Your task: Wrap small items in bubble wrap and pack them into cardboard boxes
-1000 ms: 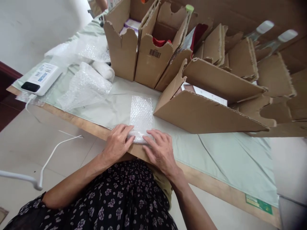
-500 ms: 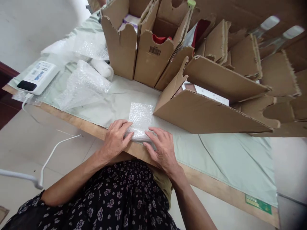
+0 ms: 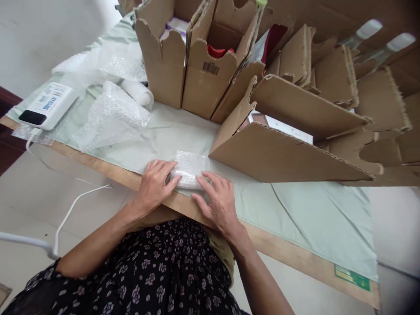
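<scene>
A small roll of bubble wrap (image 3: 189, 168) lies near the front edge of the table, on the pale green cloth (image 3: 305, 214). My left hand (image 3: 153, 186) presses on its left end, fingers curled over it. On its right end rests my right hand (image 3: 218, 202), fingers laid over the near side. What the bubble wrap encloses is hidden. A flat cardboard box (image 3: 278, 151) stands just to the right of the roll.
Loose bubble wrap sheets (image 3: 111, 116) and a white roll (image 3: 139, 92) lie at the left. A white power bank (image 3: 46, 106) with a cable sits at the far left edge. Upright cardboard boxes (image 3: 193, 65) line the back, with bottles (image 3: 377, 48) at the right.
The flat strip of bubble wrap has been rolled away from me into a short, thick bundle. Both hands moved forward with it.
</scene>
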